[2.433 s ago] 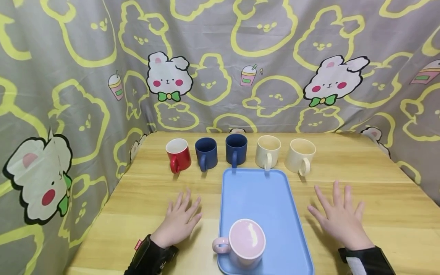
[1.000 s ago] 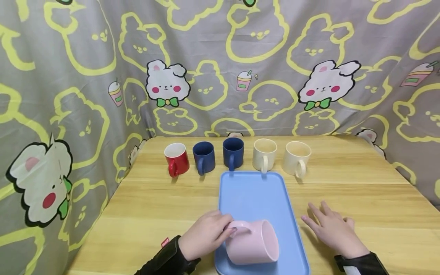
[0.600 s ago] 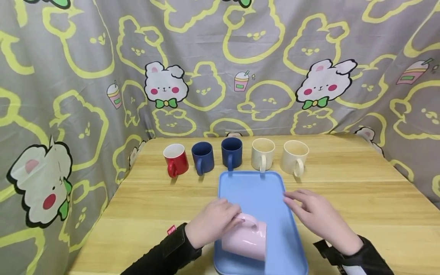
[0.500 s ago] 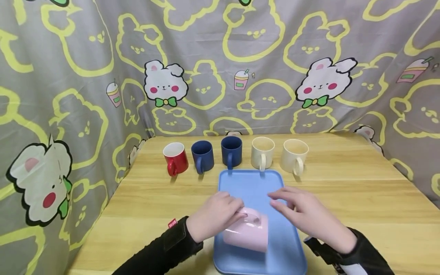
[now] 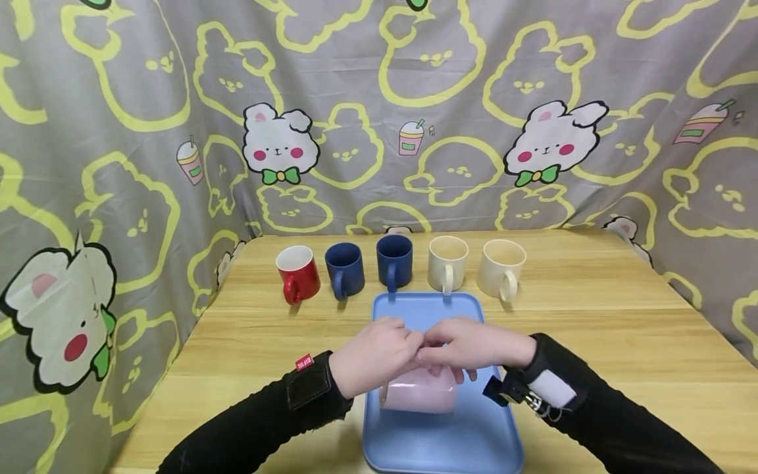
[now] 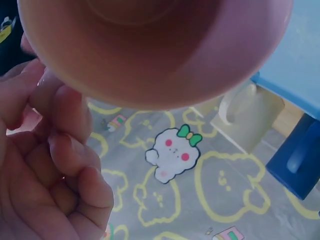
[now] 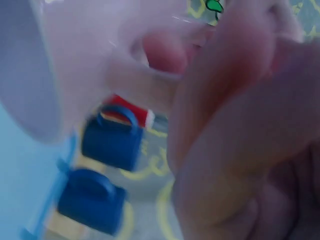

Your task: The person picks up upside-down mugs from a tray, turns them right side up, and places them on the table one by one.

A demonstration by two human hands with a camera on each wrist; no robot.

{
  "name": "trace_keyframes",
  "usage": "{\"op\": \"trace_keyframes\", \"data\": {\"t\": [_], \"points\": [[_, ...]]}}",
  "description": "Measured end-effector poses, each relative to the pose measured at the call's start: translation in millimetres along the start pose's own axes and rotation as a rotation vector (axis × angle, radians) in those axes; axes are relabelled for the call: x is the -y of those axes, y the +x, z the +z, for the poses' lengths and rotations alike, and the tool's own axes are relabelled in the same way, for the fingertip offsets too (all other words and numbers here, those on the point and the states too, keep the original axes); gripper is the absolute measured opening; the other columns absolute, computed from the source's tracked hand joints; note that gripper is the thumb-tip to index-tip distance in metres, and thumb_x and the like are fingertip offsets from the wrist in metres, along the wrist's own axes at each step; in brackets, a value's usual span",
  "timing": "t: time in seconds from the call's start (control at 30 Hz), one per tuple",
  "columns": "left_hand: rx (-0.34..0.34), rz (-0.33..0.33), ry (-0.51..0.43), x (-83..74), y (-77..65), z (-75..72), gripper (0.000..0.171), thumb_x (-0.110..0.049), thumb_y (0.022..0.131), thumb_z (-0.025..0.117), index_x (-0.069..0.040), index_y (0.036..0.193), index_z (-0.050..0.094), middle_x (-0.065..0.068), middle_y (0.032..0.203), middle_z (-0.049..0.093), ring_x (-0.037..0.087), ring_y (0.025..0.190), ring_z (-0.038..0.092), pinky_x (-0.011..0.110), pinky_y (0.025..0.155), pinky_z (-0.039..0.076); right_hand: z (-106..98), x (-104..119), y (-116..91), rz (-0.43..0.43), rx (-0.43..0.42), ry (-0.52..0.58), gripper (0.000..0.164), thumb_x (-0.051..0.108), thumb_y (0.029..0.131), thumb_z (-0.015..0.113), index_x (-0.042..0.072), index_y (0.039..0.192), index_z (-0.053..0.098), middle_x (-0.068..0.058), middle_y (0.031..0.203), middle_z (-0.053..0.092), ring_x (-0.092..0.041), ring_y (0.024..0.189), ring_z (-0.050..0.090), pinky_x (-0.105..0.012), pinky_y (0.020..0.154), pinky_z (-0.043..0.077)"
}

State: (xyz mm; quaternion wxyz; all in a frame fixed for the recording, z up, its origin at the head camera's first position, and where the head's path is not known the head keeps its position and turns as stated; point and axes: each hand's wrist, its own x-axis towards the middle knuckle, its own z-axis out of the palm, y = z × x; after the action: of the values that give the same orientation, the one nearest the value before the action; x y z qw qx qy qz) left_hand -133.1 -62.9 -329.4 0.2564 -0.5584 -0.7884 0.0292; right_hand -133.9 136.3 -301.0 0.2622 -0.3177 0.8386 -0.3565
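Observation:
A pink mug (image 5: pixel 420 394) lies sideways above the blue tray (image 5: pixel 444 447), its mouth facing left and its handle up. The left wrist view looks into the hollow inside of the mug (image 6: pixel 150 55). My left hand (image 5: pixel 379 352) grips the handle from the left with curled fingers. From the right, my right hand (image 5: pixel 468 345) meets it there, thumb and fingers pinching the handle. In the right wrist view the handle (image 7: pixel 145 85) runs into the fingers. The hands partly hide each other's fingertips and most of the handle.
Behind the tray stands a row of upright mugs: a red one (image 5: pixel 298 275), two blue ones (image 5: pixel 345 270) (image 5: pixel 394 262) and two cream ones (image 5: pixel 447 263) (image 5: pixel 501 268). Their handles point toward me. A patterned curtain (image 5: pixel 367 131) hangs behind the wooden table (image 5: pixel 592 316).
The pink mug, first upside down on the tray, has been tipped sideways and raised by my left hand. My right hand has come in from the table's right side to the handle.

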Motion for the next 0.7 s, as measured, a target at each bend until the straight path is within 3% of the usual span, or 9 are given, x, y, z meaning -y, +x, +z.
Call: {"op": "trace_keyframes", "data": {"t": [0.13, 0.27, 0.47, 0.57, 0.7], "points": [[0.02, -0.012, 0.009, 0.4, 0.8, -2.0, 0.018, -0.026, 0.089, 0.072, -0.011, 0.081, 0.063, -0.007, 0.059, 0.05, 0.01, 0.055, 0.039, 0.02, 0.056, 0.03, 6, -3, 12, 0.11, 0.048, 0.084, 0.037, 0.023, 0.093, 0.052, 0.006, 0.062, 0.059, 0.002, 0.052, 0.053, -0.009, 0.039, 0.046, -0.021, 0.038, 0.039], [0.038, -0.057, -0.073, 1.1, -0.4, -0.7, 0.025, -0.035, 0.088, 0.071, -0.012, 0.08, 0.064, -0.008, 0.059, 0.048, 0.01, 0.055, 0.036, 0.02, 0.056, 0.028, 15, -6, 17, 0.156, -0.04, 0.076, 0.042, 0.022, 0.09, 0.052, 0.007, 0.051, 0.055, 0.003, 0.043, 0.047, -0.007, 0.034, 0.044, -0.019, 0.036, 0.037], [-0.019, -0.109, -0.21, 2.0, -7.4, 3.0, 0.032, -0.041, 0.086, 0.071, -0.009, 0.082, 0.064, -0.005, 0.064, 0.055, 0.011, 0.058, 0.042, 0.021, 0.059, 0.036, 23, -18, 15, 0.144, -0.144, 0.09, 0.051, 0.033, 0.091, 0.058, 0.008, 0.047, 0.053, 0.005, 0.039, 0.043, -0.006, 0.031, 0.042, -0.019, 0.035, 0.035], [-0.018, -0.218, -0.284, 4.8, -16.9, -0.1, 0.036, -0.041, 0.086, 0.071, -0.005, 0.093, 0.066, -0.002, 0.072, 0.062, 0.013, 0.066, 0.05, 0.023, 0.064, 0.042, 19, -28, 6, 0.158, -0.173, 0.172, 0.055, 0.039, 0.092, 0.06, 0.009, 0.047, 0.05, 0.004, 0.04, 0.043, -0.006, 0.033, 0.042, -0.019, 0.036, 0.036], [-0.002, -0.464, -0.408, 10.1, -41.1, -3.8, 0.04, -0.04, 0.089, 0.069, -0.004, 0.108, 0.066, -0.002, 0.078, 0.062, 0.013, 0.075, 0.053, 0.026, 0.069, 0.044, 5, -45, -14, 0.148, -0.221, 0.359, 0.053, 0.038, 0.098, 0.053, 0.011, 0.053, 0.049, 0.002, 0.047, 0.047, -0.006, 0.039, 0.045, -0.02, 0.039, 0.039]]}}
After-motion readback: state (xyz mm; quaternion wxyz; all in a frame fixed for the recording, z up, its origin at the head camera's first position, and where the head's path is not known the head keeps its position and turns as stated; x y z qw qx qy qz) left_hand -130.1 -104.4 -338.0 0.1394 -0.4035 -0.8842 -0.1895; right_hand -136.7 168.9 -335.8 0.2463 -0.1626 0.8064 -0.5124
